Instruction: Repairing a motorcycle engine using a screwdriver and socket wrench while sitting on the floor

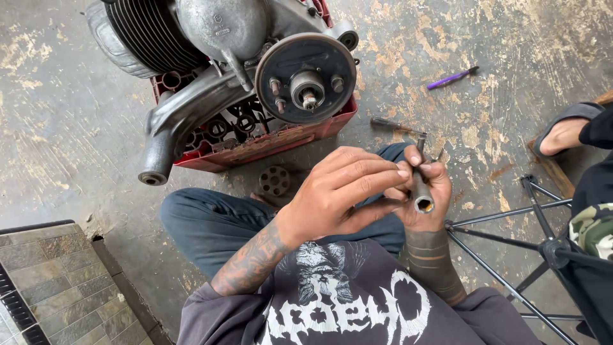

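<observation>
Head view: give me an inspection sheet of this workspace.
Surface: worn, stained concrete floor.
Job's things: metal tube, hollow end facing the camera, held upright.
Clutter: engine on a red crate; round holed disc, screwdriver and purple pen on the floor.
Grippers: right hand grips the tube; left hand touches its upper part with the fingertips.
Cables: nothing seen.
Surroundings: tiled step, black tripod, another person's sandalled foot.
</observation>
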